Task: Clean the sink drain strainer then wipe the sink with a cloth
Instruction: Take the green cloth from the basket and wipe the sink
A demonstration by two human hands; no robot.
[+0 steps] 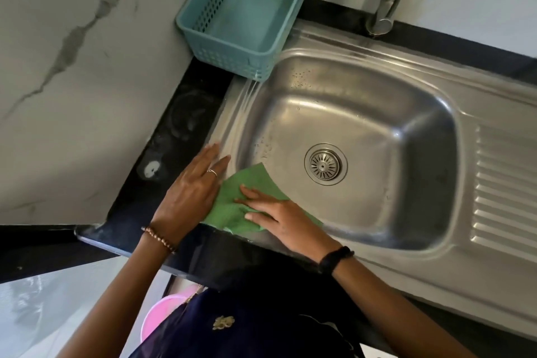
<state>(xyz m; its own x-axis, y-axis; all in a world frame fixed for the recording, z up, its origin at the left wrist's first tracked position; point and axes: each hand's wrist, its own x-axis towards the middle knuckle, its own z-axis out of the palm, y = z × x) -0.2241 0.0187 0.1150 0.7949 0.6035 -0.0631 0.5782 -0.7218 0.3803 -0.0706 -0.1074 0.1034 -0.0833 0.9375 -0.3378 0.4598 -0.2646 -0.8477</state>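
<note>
In the head view, we look down on a stainless steel sink (363, 221) set in a black bench (162, 136). Its drain strainer (325, 164) sits seated in the drain at the centre of the basin, looking clean, so we judge the wiping step is in hand. A green cloth (247, 183) lies over the basin's rim at about seven o'clock from the strainer, one corner hanging down the inner wall.

Our right hand (276, 215) rests flat on the cloth, fingers spread and pressed down rather than pinching, likely to push the cloth along the steel. Our left hand (191, 189) lies open and flat on the rim just beside the cloth at its nine o'clock edge, fingers together; it seems to steady the body or hold the cloth's edge, though we cannot tell whether it touches the cloth.

A teal plastic basket (200, 3), empty, stands on the bench at eleven o'clock, overhanging the sink's corner. The tap (389, 3) stands at one o'clock. A ribbed drainboard (505, 183) runs at three o'clock.
</note>
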